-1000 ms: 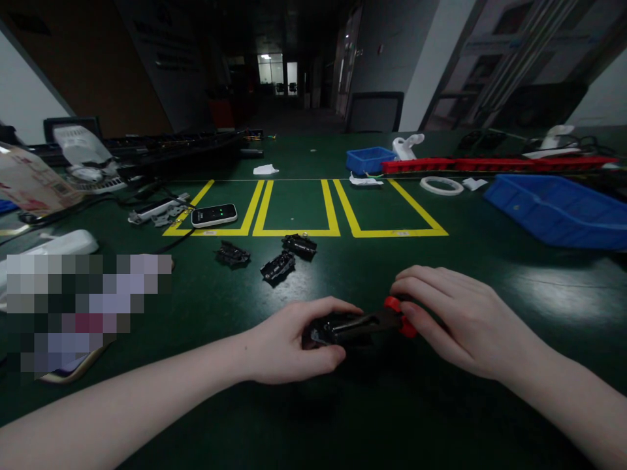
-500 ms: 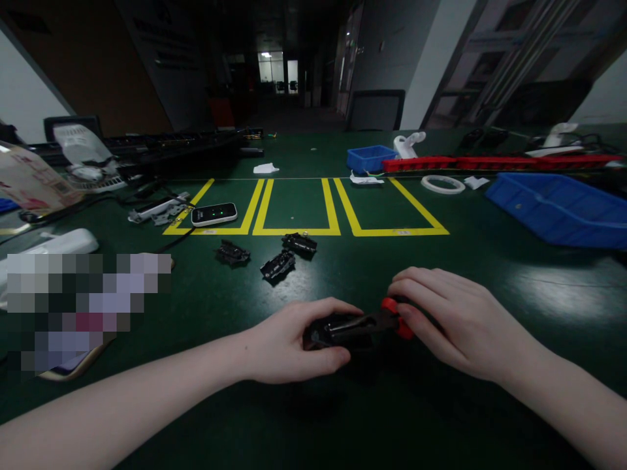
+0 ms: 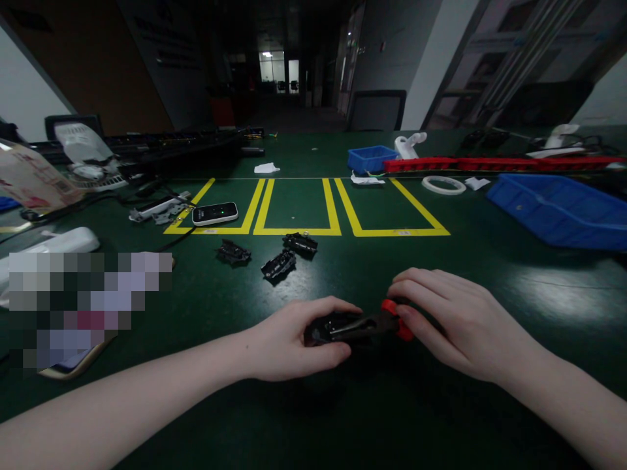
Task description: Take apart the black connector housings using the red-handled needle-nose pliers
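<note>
My left hand (image 3: 298, 343) is wrapped round a black part (image 3: 326, 329) low in the middle of the view. My right hand (image 3: 448, 320) grips a red-handled tool (image 3: 402, 325) from the right. The tool's dark metal jaws point left and lie against the black part. Further up the dark green table, three more black parts lie loose: one on the left (image 3: 233, 252), one in the middle (image 3: 278, 266) and one a little higher on the right (image 3: 300, 245).
Yellow tape frames (image 3: 297, 232) mark the table ahead. A white-edged device (image 3: 215, 214) sits at the left frame. Blue bins stand at the back (image 3: 371, 158) and right (image 3: 563, 209). Near the right bin are a tape roll (image 3: 443, 185) and a long red strip (image 3: 470, 164).
Both hands hold nearly the same place and grip. The black part and the tool's jaws look slightly turned between them.
</note>
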`<state>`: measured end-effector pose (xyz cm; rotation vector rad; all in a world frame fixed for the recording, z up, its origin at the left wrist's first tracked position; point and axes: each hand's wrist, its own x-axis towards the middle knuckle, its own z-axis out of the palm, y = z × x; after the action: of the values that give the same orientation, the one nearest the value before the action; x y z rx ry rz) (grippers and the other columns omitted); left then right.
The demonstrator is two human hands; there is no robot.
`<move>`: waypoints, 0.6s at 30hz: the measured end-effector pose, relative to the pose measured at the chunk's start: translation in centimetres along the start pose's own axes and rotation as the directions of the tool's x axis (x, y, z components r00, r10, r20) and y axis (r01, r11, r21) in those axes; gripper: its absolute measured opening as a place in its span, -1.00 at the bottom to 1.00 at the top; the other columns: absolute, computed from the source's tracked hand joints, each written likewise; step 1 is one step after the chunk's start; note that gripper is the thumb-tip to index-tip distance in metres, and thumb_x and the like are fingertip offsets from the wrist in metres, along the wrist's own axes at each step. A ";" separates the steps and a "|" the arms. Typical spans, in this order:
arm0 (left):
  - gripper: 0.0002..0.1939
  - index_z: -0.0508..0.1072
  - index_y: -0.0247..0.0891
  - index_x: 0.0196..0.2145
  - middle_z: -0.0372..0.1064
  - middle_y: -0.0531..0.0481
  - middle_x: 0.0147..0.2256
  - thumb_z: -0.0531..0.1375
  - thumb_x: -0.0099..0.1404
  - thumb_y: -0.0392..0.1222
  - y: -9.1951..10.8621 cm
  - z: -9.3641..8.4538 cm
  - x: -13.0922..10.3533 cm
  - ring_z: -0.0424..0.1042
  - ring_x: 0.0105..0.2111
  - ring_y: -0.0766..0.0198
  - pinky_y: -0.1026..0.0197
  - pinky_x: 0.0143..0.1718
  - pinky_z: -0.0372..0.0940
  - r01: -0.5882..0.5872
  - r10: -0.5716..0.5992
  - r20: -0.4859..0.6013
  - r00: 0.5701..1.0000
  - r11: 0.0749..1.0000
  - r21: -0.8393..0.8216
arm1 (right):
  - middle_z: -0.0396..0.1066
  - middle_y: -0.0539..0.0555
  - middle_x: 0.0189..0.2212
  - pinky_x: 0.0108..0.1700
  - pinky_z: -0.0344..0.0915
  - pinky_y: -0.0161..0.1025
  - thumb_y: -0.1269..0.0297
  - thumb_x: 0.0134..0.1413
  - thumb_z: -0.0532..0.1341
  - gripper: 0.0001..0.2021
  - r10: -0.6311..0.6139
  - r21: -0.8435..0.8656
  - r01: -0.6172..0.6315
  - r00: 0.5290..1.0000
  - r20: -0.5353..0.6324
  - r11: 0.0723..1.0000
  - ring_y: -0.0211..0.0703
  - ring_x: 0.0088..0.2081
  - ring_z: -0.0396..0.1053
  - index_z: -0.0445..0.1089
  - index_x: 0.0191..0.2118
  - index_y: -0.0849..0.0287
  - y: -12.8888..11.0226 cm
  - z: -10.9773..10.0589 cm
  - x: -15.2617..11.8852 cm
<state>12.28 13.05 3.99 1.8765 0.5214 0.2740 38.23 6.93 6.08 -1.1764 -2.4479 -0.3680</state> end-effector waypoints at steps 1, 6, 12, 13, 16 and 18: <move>-0.50 0.34 -0.22 0.20 0.45 -0.10 0.06 0.24 0.33 -0.17 0.0 0.0 0.0 0.45 0.01 0.06 0.03 0.08 0.31 0.002 -0.002 -0.002 1.000 1.000 0.001 | 0.45 0.13 -0.32 -0.39 0.29 -0.21 0.30 0.39 -0.02 -0.79 -0.001 -0.005 0.001 1.000 -0.005 1.000 -0.12 -0.36 0.44 0.33 -0.21 0.19 0.0 -0.1 0.1; -0.48 0.33 -0.22 0.21 0.49 -0.08 -0.04 0.26 0.31 -0.21 -0.1 0.0 0.1 0.49 -0.18 0.17 0.16 -0.16 0.38 -0.010 0.010 0.015 1.000 1.000 0.004 | 0.46 0.15 -0.32 -0.40 0.31 -0.21 0.29 0.39 -0.02 -0.78 0.019 -0.029 -0.020 1.000 -0.020 0.999 -0.11 -0.36 0.45 0.33 -0.21 0.19 0.1 -0.3 0.3; -0.46 0.31 -0.26 0.21 0.45 -0.13 0.08 0.29 0.32 -0.19 -0.6 -0.1 0.3 0.46 0.04 0.13 0.09 0.11 0.32 -0.100 0.100 0.010 0.995 0.995 0.014 | 0.46 0.14 -0.33 -0.41 0.31 -0.21 0.29 0.39 -0.02 -0.76 0.006 0.010 -0.006 1.000 0.011 1.000 -0.13 -0.37 0.44 0.35 -0.21 0.19 -0.2 -0.1 0.4; -0.47 0.31 -0.27 0.21 0.45 -0.13 0.09 0.29 0.33 -0.18 -0.6 -0.1 0.3 0.45 0.06 0.13 0.08 0.13 0.31 -0.100 0.100 0.010 0.995 0.995 0.015 | 0.45 0.14 -0.33 -0.41 0.30 -0.21 0.29 0.39 -0.02 -0.76 0.001 0.011 -0.001 1.000 0.012 1.000 -0.13 -0.37 0.44 0.35 -0.21 0.20 -0.2 0.0 0.4; -0.47 0.31 -0.27 0.21 0.44 -0.14 0.10 0.28 0.33 -0.18 -0.6 -0.1 0.3 0.45 0.06 0.14 0.08 0.13 0.32 -0.086 0.086 0.016 0.996 0.996 0.009 | 0.45 0.14 -0.32 -0.41 0.31 -0.21 0.29 0.39 -0.02 -0.76 0.002 0.010 -0.002 1.000 0.015 1.000 -0.13 -0.37 0.44 0.36 -0.22 0.20 -0.3 0.0 0.3; -0.47 0.30 -0.28 0.21 0.44 -0.14 0.10 0.28 0.33 -0.20 -0.5 -0.1 0.3 0.45 0.06 0.14 0.08 0.12 0.33 -0.082 0.082 0.009 0.997 0.997 0.001 | 0.45 0.14 -0.33 -0.41 0.31 -0.21 0.28 0.39 -0.01 -0.77 0.012 0.017 -0.012 1.000 0.019 1.000 -0.13 -0.37 0.44 0.36 -0.22 0.19 -0.2 0.0 0.3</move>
<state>12.37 13.38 3.55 1.9023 0.4393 0.3197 37.94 6.98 6.21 -1.1919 -2.4543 -0.3334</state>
